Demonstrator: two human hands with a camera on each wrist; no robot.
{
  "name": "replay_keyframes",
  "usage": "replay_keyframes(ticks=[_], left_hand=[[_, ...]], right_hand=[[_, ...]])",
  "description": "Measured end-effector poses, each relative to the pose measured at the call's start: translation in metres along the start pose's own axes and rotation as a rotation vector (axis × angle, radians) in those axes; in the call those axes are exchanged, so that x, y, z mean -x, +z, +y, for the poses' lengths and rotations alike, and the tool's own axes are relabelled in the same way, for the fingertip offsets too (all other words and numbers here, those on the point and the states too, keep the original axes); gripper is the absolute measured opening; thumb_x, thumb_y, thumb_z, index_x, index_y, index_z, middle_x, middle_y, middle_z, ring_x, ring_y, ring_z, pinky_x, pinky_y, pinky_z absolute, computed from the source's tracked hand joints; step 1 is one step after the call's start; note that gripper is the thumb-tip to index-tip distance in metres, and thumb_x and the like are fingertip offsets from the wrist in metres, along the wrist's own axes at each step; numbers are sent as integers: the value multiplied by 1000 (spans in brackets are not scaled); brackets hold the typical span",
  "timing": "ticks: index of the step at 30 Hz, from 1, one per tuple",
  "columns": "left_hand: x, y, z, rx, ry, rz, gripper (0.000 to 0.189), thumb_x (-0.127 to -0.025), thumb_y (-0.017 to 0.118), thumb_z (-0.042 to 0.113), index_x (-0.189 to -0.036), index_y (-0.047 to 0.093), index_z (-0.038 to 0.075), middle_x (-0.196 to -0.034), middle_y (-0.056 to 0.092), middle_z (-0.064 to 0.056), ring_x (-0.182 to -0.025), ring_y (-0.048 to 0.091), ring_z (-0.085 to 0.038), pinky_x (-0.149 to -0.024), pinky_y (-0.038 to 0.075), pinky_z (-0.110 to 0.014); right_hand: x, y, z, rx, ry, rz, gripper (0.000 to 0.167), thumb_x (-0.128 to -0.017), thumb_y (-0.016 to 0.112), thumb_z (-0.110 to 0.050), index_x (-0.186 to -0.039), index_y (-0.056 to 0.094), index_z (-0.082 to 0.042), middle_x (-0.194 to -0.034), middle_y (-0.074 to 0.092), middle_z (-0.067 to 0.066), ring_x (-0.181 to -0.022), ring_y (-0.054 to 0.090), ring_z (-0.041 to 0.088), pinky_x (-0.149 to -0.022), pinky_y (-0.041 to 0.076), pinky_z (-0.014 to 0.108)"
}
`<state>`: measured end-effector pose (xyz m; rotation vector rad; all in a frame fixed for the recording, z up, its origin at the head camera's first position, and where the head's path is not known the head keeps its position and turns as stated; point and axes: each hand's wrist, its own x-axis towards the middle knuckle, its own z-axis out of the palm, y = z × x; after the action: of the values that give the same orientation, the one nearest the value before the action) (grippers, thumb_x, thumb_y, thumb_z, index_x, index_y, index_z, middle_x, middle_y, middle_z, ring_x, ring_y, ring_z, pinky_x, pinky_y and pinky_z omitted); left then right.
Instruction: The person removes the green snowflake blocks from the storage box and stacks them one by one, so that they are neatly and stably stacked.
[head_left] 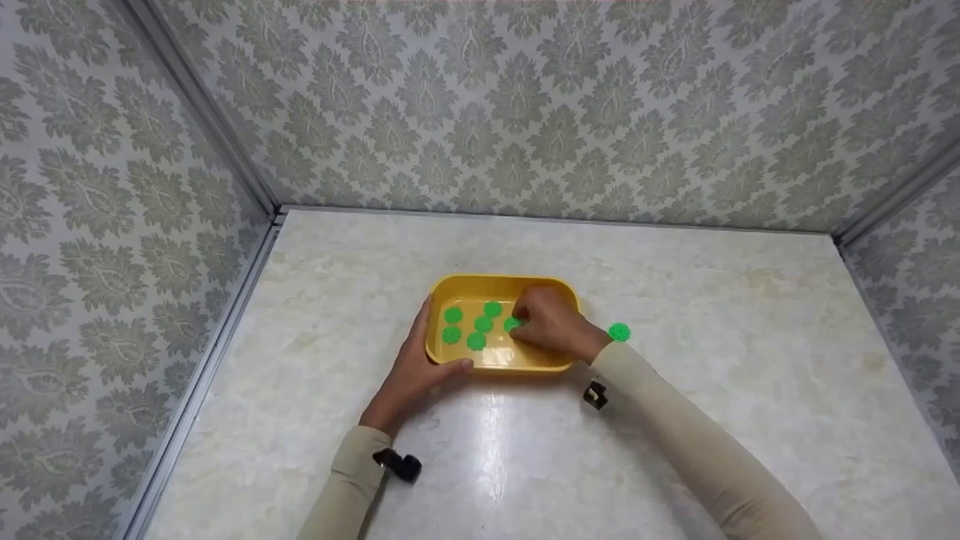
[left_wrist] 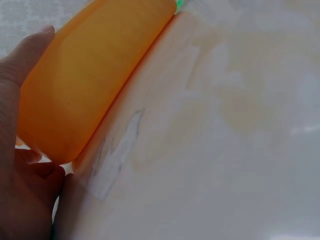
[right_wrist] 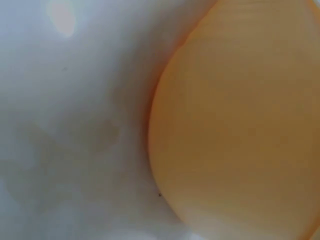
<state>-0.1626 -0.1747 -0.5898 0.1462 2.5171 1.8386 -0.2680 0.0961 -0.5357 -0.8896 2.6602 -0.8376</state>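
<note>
A yellow rectangular tray [head_left: 480, 285] with rounded corners rests on the table. Its left end is gripped by my left hand [head_left: 412, 367], the thumb on the near rim and the fingers along the side. The left wrist view shows this hand [left_wrist: 30, 185] around the corner of the tray [left_wrist: 95, 75]. Inside the tray my right hand [head_left: 553, 324] pinches a green scalloped disc [head_left: 512, 324]. Several similar green discs [head_left: 483, 324] lie to its left on the tray's floor. Only the outer wall of the tray [right_wrist: 240, 125] appears in the right wrist view; the right fingers are hidden there.
One more green disc [head_left: 619, 331] lies on the marbled table [head_left: 712, 315], just outside the tray's right end and close to the right wrist. Patterned wall panels [head_left: 480, 112] stand behind the table and at both sides.
</note>
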Motion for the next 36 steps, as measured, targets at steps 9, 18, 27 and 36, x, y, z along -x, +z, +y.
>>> replay_keyframes(ticks=[9, 18, 27, 36], left_hand=[[-1, -1, 0, 5, 19, -5, 128, -87, 96, 33, -179, 6, 32, -183, 19, -2, -167, 22, -25, -133, 21, -54], [0, -1, 1, -7, -3, 2, 130, -85, 97, 38, -179, 7, 33, -183, 21, -2, -167, 22, -26, -134, 20, -55], [-1, 0, 0, -21, 12, 11, 130, -85, 97, 36, -179, 9, 32, -183, 20, -2, -167, 22, -26, -134, 20, -54], [-1, 1, -1, 8, 31, 9, 128, -87, 96, 32, -179, 8, 32, -183, 19, -1, -166, 23, -25, -134, 20, -54]], right_hand=[[11, -13, -8, -35, -6, 96, 31, -92, 88, -22, -114, 84, -1, -109, 81, 11, -97, 71, 25, -91, 60, 44], [30, -24, -5, -105, -107, 152, 27, -96, 86, -22, -115, 83, -4, -111, 79, 11, -97, 71, 26, -88, 61, 45], [47, -32, -5, -123, -147, 210, 24, -95, 88, -22, -115, 83, -10, -110, 78, 4, -98, 71, 24, -86, 59, 43], [62, -37, -1, -130, -162, 231, 23, -94, 89, -20, -113, 83, -8, -108, 77, 6, -97, 71, 34, -84, 61, 53]])
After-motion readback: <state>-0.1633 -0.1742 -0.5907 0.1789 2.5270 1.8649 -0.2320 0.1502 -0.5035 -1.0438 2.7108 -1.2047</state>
